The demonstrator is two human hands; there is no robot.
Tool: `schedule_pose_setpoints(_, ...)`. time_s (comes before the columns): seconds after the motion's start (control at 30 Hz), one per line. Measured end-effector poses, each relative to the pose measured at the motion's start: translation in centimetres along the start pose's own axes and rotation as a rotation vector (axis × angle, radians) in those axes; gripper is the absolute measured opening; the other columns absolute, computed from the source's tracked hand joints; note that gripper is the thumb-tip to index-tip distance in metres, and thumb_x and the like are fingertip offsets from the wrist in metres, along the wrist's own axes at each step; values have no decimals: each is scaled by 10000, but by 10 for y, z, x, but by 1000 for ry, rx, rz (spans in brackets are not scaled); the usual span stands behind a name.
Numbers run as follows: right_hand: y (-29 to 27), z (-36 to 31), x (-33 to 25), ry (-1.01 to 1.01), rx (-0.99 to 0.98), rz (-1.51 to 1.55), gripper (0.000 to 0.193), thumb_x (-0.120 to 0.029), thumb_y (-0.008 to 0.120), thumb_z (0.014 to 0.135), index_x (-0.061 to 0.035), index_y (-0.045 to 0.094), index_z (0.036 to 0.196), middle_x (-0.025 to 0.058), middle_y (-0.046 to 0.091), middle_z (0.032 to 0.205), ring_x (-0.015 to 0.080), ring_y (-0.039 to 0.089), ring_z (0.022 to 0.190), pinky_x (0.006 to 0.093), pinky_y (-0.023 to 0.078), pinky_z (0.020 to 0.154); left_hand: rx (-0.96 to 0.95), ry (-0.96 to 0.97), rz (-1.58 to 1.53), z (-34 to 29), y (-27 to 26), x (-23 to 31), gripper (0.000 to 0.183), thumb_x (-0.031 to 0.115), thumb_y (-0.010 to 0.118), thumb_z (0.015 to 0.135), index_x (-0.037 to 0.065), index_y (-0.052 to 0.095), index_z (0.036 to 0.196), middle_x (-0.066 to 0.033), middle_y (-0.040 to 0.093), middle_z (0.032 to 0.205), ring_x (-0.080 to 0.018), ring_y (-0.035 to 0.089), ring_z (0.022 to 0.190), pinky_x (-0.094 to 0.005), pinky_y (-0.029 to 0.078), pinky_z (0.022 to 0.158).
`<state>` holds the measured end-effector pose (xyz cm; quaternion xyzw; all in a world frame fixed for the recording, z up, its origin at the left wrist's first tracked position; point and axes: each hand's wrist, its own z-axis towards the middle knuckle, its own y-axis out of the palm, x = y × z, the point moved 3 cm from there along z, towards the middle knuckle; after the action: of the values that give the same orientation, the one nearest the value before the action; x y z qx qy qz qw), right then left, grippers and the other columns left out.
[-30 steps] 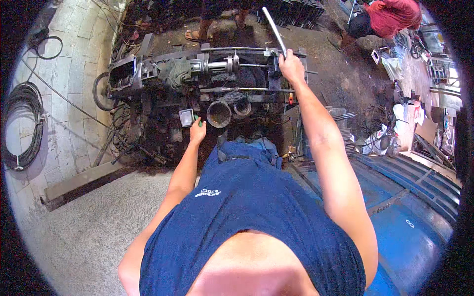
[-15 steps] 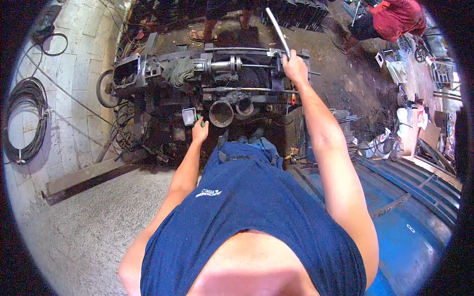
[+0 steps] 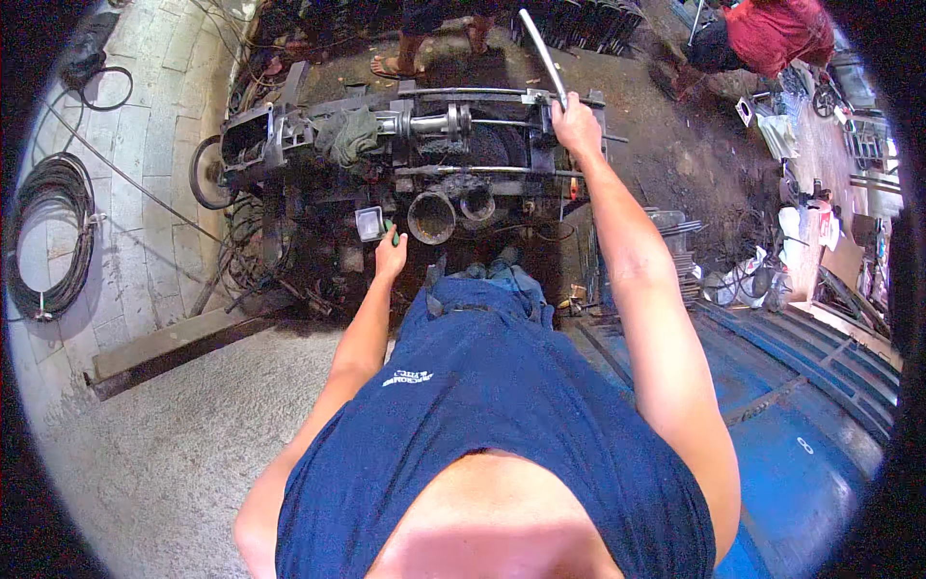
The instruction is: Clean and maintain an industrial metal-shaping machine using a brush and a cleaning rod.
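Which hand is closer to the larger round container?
Left. The left hand is beside the larger round container, at its lower left; the right hand is farther, at its upper right.

I held a square scoop [image 3: 368, 224] by its green handle [image 3: 392, 233] in my left hand [image 3: 390, 255], its pale pan facing upward, contents indistinct. My right hand [image 3: 576, 125] gripped the near end of a plain silver-coloured metal bar [image 3: 541, 54], which slanted away from me toward the left.

Dark floor [image 3: 666, 159]; rough grey concrete [image 3: 212, 425]; pale blockwork [image 3: 174, 135] left.
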<state>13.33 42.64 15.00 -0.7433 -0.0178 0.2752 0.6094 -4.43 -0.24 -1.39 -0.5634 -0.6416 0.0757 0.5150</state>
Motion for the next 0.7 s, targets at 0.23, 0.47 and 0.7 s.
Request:
schedule_pose_setpoints(0.23,-1,-1,1,-25,27,-2,463,-413,466,910,-16,539,1136,274,647,955,450,624,907,530,494,809,-15,-25,21,0,1,-1,530,380,573,890,77,522,1322,-240,595,1203,-364,568,1138,-391,430,974)
schedule_pose_setpoints(0.47,2,2,4,-36,51,-3,432,-401,476,912,-13,540,1090,267,652,939,441,633,888,533,499,794,6,13,13,3,5,-2,539,384,587,881,68,527,1314,-237,589,1217,-362,566,1143,-391,431,974)
schedule_pose_setpoints(0.7,0,2,5,-36,63,-16,401,-390,491,908,-16,535,1045,266,654,916,433,644,861,536,510,777,-7,41,-2,4,4,-1,548,384,588,881,49,526,1310,-239,591,1214,-363,563,1146,-391,427,979)
